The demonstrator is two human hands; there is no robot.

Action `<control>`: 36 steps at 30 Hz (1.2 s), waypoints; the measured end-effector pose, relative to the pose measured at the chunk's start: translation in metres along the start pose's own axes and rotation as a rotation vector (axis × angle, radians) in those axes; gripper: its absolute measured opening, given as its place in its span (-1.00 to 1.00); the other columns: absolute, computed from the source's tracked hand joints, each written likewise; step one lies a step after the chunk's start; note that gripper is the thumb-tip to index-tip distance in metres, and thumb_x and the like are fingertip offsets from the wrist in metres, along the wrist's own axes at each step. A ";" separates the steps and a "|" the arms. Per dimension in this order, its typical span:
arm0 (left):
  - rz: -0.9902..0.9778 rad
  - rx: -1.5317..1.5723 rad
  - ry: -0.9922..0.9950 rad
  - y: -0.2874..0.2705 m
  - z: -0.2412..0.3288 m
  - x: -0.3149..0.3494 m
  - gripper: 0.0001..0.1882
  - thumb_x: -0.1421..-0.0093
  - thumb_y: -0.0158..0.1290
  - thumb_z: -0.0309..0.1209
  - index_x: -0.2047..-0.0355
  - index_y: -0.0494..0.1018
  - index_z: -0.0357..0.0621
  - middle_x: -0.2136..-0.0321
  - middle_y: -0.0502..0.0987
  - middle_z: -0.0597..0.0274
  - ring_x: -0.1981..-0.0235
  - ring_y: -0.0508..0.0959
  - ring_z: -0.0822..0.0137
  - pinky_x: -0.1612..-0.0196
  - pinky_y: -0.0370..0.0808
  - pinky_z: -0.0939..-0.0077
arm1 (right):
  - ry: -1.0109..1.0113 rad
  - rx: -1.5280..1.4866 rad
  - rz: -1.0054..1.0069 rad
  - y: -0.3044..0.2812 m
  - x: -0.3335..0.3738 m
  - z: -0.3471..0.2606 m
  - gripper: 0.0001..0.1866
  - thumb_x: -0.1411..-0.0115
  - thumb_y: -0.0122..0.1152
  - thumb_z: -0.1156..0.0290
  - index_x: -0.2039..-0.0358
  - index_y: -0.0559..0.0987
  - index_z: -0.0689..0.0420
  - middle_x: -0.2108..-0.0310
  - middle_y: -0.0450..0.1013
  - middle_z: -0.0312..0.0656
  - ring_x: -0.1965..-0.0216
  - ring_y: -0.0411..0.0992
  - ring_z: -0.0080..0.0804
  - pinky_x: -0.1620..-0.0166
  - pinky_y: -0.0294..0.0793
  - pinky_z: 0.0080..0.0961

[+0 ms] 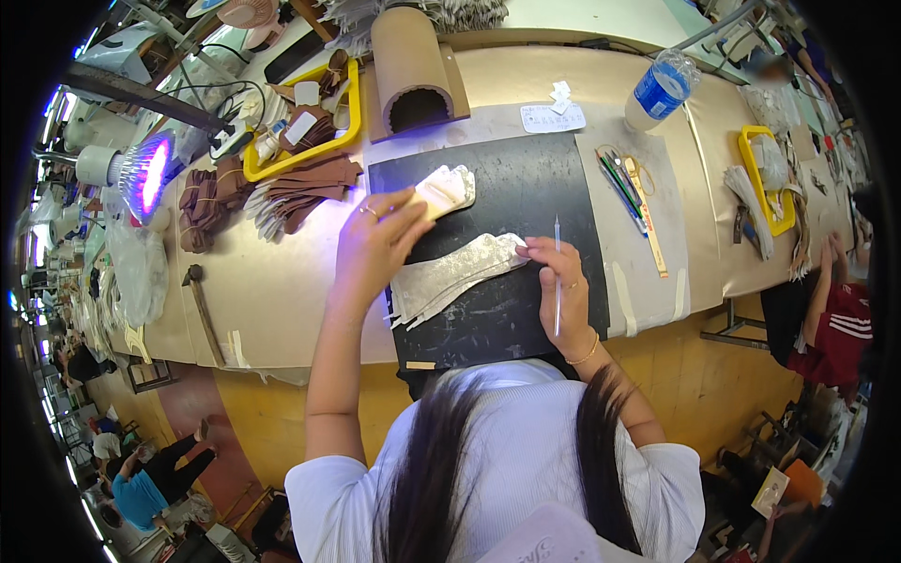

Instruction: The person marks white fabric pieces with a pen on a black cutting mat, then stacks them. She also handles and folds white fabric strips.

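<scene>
On a black work mat (554, 188) lies a fanned bundle of pale, mottled strips (455, 279), their wider ends toward the right. My left hand (377, 239) grips a small cream-coloured piece (439, 194), its fingers over the left end; a pale shape shows beneath its far edge. Between the fingers of my right hand (566, 291) stands a thin, whitish pen-like tool (558, 272) with a fine tip pointing away from me. The index fingertip of that hand touches the right end of the strips.
Left are brown strips (305, 192), a yellow basket (355, 108), a hammer (202, 310) and a lit lamp (145, 175). A cardboard half-tube (408, 56) stands behind the mat. Rightward lie pens (624, 192), a yellow ruler (649, 225) and a water bottle (662, 91). A co-worker (840, 324) sits far right.
</scene>
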State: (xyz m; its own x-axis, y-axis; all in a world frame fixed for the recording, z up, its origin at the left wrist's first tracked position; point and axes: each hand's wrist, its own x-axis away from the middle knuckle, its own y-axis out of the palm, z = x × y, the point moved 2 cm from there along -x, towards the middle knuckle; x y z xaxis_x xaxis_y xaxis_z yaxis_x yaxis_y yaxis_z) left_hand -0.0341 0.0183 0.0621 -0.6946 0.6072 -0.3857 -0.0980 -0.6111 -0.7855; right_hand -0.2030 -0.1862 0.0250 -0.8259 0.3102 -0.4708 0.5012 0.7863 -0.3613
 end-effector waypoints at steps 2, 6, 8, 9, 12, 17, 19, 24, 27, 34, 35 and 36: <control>-0.078 0.118 0.011 0.002 0.015 0.018 -0.74 -0.03 0.36 -0.35 0.27 0.67 -0.15 0.15 0.65 0.10 0.20 0.61 0.15 0.11 0.57 0.27 | 0.088 -0.080 -0.002 0.002 0.000 0.004 -0.85 -0.43 -0.01 0.46 0.05 0.48 0.12 0.08 0.51 -0.07 0.10 0.53 -0.20 0.00 0.43 -0.32; -0.137 0.017 0.108 0.018 0.039 0.042 -0.75 -0.04 0.35 -0.33 0.26 0.66 -0.12 0.12 0.65 0.18 0.19 0.58 0.16 0.07 0.52 0.26 | 0.164 -0.217 0.005 0.009 -0.002 0.007 -0.84 -0.48 -0.08 0.45 0.07 0.46 0.20 0.11 0.44 -0.04 0.15 0.59 -0.25 0.08 0.53 -0.45; -0.101 -0.003 0.109 0.025 0.043 0.045 -0.75 -0.04 0.34 -0.33 0.26 0.65 -0.12 0.12 0.65 0.19 0.17 0.57 0.16 0.06 0.51 0.27 | 0.187 -0.219 0.005 0.010 -0.004 0.008 -0.83 -0.48 -0.09 0.44 0.07 0.45 0.22 0.13 0.40 -0.05 0.18 0.61 -0.28 0.11 0.55 -0.48; -0.097 0.009 0.091 0.028 0.044 0.045 -0.76 -0.05 0.34 -0.34 0.26 0.65 -0.11 0.11 0.65 0.21 0.16 0.55 0.18 0.08 0.49 0.29 | 0.192 -0.213 0.005 0.010 -0.005 0.008 -0.83 -0.48 -0.09 0.45 0.07 0.45 0.22 0.14 0.40 -0.05 0.18 0.61 -0.27 0.11 0.54 -0.48; -0.115 0.022 0.060 0.036 0.044 0.046 -0.75 -0.02 0.37 -0.34 0.26 0.68 -0.08 0.12 0.66 0.23 0.17 0.55 0.15 0.05 0.52 0.28 | 0.220 -0.218 0.002 0.010 -0.006 0.010 -0.83 -0.49 -0.10 0.44 0.06 0.44 0.22 0.15 0.40 -0.06 0.17 0.63 -0.23 0.11 0.54 -0.47; -0.111 0.017 0.088 0.039 0.044 0.046 -0.75 -0.02 0.36 -0.34 0.26 0.67 -0.09 0.12 0.66 0.23 0.18 0.55 0.14 0.06 0.52 0.29 | 0.245 -0.224 -0.005 0.010 -0.005 0.011 -0.81 -0.50 -0.13 0.42 0.06 0.43 0.23 0.15 0.39 -0.06 0.17 0.64 -0.21 0.13 0.54 -0.47; -0.107 0.021 0.093 0.040 0.044 0.045 -0.74 -0.02 0.36 -0.34 0.26 0.68 -0.09 0.12 0.65 0.23 0.18 0.55 0.14 0.07 0.51 0.29 | 0.237 -0.215 -0.004 0.010 -0.005 0.011 -0.80 -0.51 -0.14 0.40 0.06 0.43 0.24 0.15 0.39 -0.07 0.17 0.64 -0.21 0.14 0.55 -0.47; -0.103 0.017 0.116 0.041 0.044 0.045 -0.74 -0.03 0.36 -0.33 0.25 0.68 -0.09 0.09 0.65 0.24 0.18 0.55 0.14 0.09 0.51 0.31 | 0.265 -0.253 -0.025 0.009 -0.008 0.010 -0.73 -0.52 -0.17 0.36 -0.02 0.43 0.25 0.13 0.37 -0.08 0.15 0.63 -0.21 0.09 0.53 -0.48; -0.103 0.010 0.119 0.042 0.043 0.046 -0.74 -0.03 0.36 -0.32 0.25 0.68 -0.08 0.09 0.65 0.25 0.18 0.55 0.15 0.11 0.50 0.32 | 0.315 -0.259 -0.045 0.008 -0.011 0.007 -0.66 -0.53 -0.19 0.31 -0.08 0.44 0.26 0.11 0.38 -0.09 0.14 0.62 -0.21 0.00 0.48 -0.48; -0.121 -0.024 0.180 0.044 0.043 0.046 -0.73 -0.10 0.28 -0.28 0.20 0.64 -0.07 0.04 0.61 0.22 0.16 0.51 0.18 0.15 0.43 0.29 | -0.020 0.097 -0.137 0.008 -0.029 -0.001 -0.82 -0.37 0.12 0.42 0.19 0.66 0.19 0.27 0.63 -0.16 0.36 0.53 -0.29 0.05 0.39 -0.39; -0.120 -0.025 0.184 0.044 0.043 0.046 -0.74 -0.10 0.28 -0.28 0.20 0.63 -0.07 0.05 0.61 0.21 0.16 0.51 0.18 0.15 0.43 0.29 | -0.019 0.087 -0.156 0.010 -0.030 -0.001 -0.84 -0.34 0.15 0.44 0.24 0.68 0.18 0.30 0.65 -0.19 0.38 0.52 -0.29 0.07 0.37 -0.38; -0.119 -0.026 0.187 0.043 0.043 0.046 -0.74 -0.11 0.27 -0.28 0.20 0.63 -0.07 0.05 0.61 0.21 0.16 0.51 0.18 0.15 0.43 0.29 | -0.037 0.114 -0.161 0.012 -0.032 -0.002 -0.85 -0.33 0.17 0.43 0.24 0.67 0.16 0.31 0.64 -0.22 0.37 0.52 -0.31 0.07 0.36 -0.39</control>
State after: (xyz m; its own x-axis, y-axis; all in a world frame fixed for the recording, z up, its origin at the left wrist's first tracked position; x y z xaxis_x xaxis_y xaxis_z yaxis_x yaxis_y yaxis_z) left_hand -0.1009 -0.0023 0.0315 -0.5350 0.7591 -0.3709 -0.1510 -0.5179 -0.8420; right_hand -0.1713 -0.1857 0.0371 -0.8889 0.1638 -0.4278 0.3910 0.7578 -0.5224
